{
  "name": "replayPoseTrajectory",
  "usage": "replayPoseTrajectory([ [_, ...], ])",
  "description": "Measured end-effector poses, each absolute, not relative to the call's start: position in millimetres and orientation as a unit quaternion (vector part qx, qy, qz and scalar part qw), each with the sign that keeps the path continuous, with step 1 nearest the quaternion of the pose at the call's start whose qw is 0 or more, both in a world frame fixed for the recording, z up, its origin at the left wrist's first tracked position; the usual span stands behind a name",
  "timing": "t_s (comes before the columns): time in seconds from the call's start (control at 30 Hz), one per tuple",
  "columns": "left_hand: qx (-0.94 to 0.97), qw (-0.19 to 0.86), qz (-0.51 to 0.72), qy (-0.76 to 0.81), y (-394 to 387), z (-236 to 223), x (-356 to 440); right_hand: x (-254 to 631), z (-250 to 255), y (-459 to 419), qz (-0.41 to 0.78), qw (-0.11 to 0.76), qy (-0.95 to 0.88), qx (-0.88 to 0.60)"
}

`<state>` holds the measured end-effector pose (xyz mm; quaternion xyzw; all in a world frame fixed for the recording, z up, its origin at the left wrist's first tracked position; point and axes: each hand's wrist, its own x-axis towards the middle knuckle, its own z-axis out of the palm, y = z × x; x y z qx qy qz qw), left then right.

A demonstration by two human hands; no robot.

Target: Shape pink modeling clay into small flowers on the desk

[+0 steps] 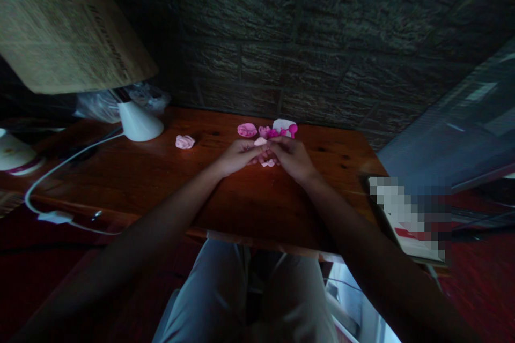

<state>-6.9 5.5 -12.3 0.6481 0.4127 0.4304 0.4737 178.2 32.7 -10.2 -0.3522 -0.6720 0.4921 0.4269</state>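
Note:
My left hand (235, 158) and my right hand (295, 159) meet above the wooden table. Fingers of both are closed around a pale pink piece of modelling dough (260, 141), which pokes up between the thumbs. Another pale pink bit (269, 163) shows below the fingers; whether it joins the held piece I cannot tell. Just beyond the hands lie a brighter pink lump (247, 129), a smaller pink lump (264, 131), a magenta spoon-like tool (293, 129) and a whitish flat piece (283, 124). A crumpled pale pink lump (185, 142) sits apart on the left.
A lamp (141, 120) with a newsprint shade stands at the back left, its white cord (52, 166) dropping over the front edge. Clear plastic wrap (96, 107) lies behind it. A dark brick wall (241, 37) borders the table (161, 187). A partly pixelated object (414, 225) rests at the right edge.

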Motion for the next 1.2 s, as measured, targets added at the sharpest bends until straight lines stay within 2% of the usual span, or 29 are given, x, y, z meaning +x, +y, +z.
replayPoseTrajectory([
  [0.43,0.68,0.44,0.416,0.413,7,-11,-7,180,-10,30,0.395,0.393,-0.744,-0.37],
  [0.73,0.702,0.436,0.407,0.39,6,-11,-7,179,2,22,0.329,0.31,-0.808,-0.379],
  [0.83,0.702,0.437,0.404,0.391,5,-10,-7,179,4,21,0.307,0.312,-0.812,-0.386],
  [0.93,0.694,0.438,0.408,0.4,4,-8,-6,180,3,22,0.324,0.335,-0.796,-0.387],
  [1.2,0.679,0.423,0.441,0.406,4,-8,-6,181,-6,31,0.469,0.398,-0.687,-0.387],
])
